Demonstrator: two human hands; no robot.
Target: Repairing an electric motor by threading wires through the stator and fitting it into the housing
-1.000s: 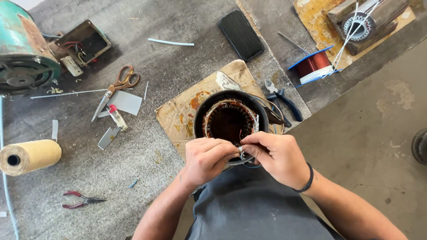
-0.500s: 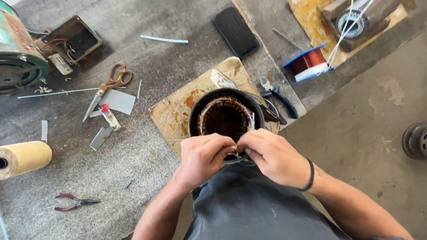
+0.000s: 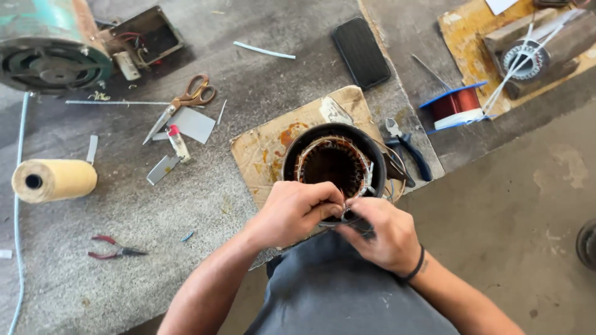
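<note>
A round black motor stator (image 3: 335, 161) with copper windings inside stands upright on a stained piece of cardboard (image 3: 267, 146). My left hand (image 3: 292, 211) and my right hand (image 3: 385, 232) meet at its near rim, fingers pinched together on the wires of the winding there. The near part of the rim is hidden under my fingers. Thin wire leads stick out at the stator's right side.
Blue-handled pliers (image 3: 410, 152) lie right of the stator, a spool of copper wire (image 3: 456, 105) and a black phone (image 3: 361, 53) beyond. Scissors (image 3: 183, 102), a paper roll (image 3: 54, 180), red pliers (image 3: 112, 248) and a green motor (image 3: 46, 53) sit left.
Both hands stay pinched at the stator's near rim with only small finger shifts. The view has moved slightly.
</note>
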